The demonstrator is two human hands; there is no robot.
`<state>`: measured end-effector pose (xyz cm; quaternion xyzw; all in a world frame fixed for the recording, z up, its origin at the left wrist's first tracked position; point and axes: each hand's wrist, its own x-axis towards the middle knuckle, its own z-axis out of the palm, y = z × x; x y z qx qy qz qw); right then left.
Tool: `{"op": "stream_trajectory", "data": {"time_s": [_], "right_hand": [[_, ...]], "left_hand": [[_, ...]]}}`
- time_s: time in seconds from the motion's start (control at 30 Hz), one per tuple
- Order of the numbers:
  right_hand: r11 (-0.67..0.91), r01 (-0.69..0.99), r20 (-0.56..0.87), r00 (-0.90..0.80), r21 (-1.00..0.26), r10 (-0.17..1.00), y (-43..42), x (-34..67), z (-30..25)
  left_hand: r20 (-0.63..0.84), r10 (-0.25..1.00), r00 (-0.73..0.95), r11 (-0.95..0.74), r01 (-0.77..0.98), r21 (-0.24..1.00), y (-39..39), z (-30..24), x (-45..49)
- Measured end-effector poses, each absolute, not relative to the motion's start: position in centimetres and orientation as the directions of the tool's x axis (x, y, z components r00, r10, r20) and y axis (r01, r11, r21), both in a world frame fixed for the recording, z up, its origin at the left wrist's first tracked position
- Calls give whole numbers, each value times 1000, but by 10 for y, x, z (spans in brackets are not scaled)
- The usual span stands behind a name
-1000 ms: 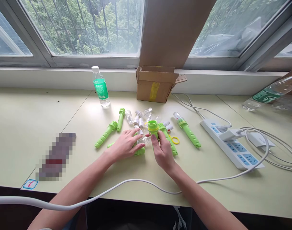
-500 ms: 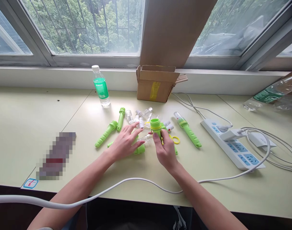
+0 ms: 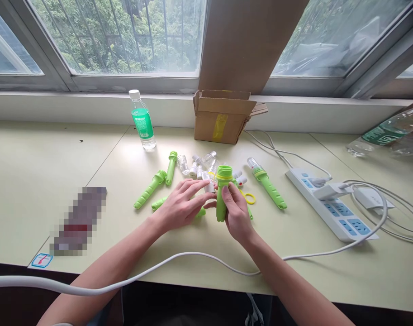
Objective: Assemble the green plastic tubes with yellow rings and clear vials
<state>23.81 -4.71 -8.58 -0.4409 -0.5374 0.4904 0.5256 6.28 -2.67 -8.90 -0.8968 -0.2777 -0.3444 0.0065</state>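
My right hand (image 3: 238, 210) is closed around a green flashlight body (image 3: 222, 199), held upright. Its threaded mouth faces up, with a yellow ring just below the thread. Close by on the left, my left hand (image 3: 186, 203) has its fingertips around a small white cylindrical part (image 3: 208, 182); its thumb side is partly hidden. Beyond the fingers lies a pile of white parts and clear caps (image 3: 182, 164). Under and beside the left hand are more green bodies, partly covered. A loose yellow ring (image 3: 249, 198) lies right of my right hand.
An assembled flashlight (image 3: 267, 183) lies to the right, and two green bodies (image 3: 152, 188) to the left. Behind stand a water bottle (image 3: 143, 124) and an open cardboard box (image 3: 221, 120). A power strip (image 3: 331, 206) sits at right; a white cable (image 3: 192, 254) crosses in front.
My left hand has moved slightly right, and its fingers have closed in on a white part. The green body in my right hand shows more fully, upright and nearer me.
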Motion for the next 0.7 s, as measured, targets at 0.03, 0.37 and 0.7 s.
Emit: {"op": "stream_trajectory", "data": {"time_s": [0.03,0.37,0.7], "right_hand": [[128,-54,131,-68,-990,989,-47,238,-86],[129,-117,141,-98,-985,985,-49,240,-84],[236,-121,259,-245,-964,934,-55,238,-83]], "left_hand": [[635,484,602,-847,505,167,-25,-91,62],[710,463,530,-842,514,166,-24,-94,60],[741,474,475,-809,567,154,-22,-89,59]]}}
